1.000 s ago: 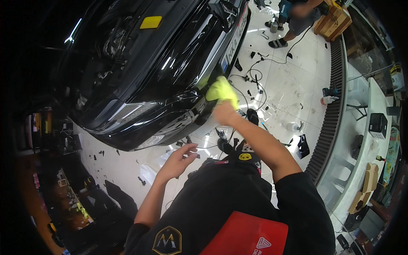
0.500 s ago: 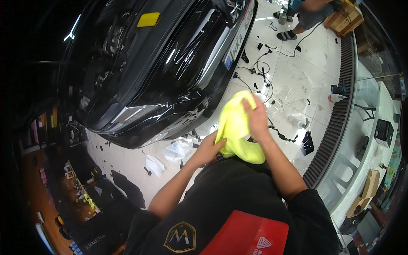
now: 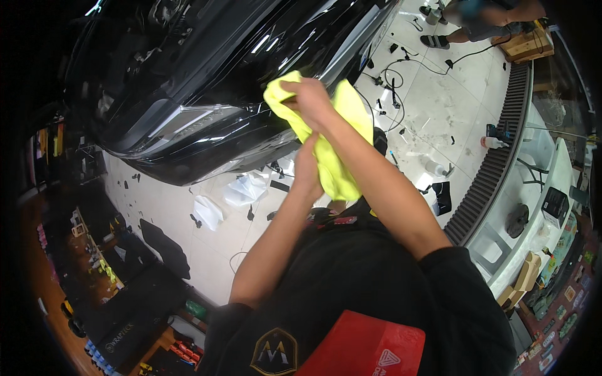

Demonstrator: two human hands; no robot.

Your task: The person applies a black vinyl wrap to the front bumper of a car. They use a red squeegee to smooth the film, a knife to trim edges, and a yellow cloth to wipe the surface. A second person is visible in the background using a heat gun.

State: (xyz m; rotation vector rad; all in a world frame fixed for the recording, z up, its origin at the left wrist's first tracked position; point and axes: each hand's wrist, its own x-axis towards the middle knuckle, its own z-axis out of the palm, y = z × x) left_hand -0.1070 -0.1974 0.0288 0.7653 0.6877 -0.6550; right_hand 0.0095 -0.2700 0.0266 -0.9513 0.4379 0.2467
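A bright yellow-green cloth (image 3: 342, 178) hangs in folds between my two hands in front of the black car (image 3: 251, 59). My right hand (image 3: 311, 103) is wrapped round its upper part, close to the car's front bumper (image 3: 216, 147). Whether the cloth touches the paint there, I cannot tell. Just below, my left hand (image 3: 306, 169) grips the cloth's left edge, thumb upward. The car's headlight (image 3: 188, 122) lies to the left of both hands. The cloth hides part of the bumper and floor behind it.
White crumpled sheets (image 3: 245, 189) and dark scraps lie on the tiled floor below the bumper. A black cable (image 3: 419, 61) loops across the tiles. Spray bottles (image 3: 435, 168) stand right, near a dark floor grate (image 3: 495, 153). Another person's leg (image 3: 461, 36) shows at the top right.
Both hands have moved up and left toward the car with the cloth, which now hangs more spread out. The view has shifted, and the yellow piece on the car is no longer seen.
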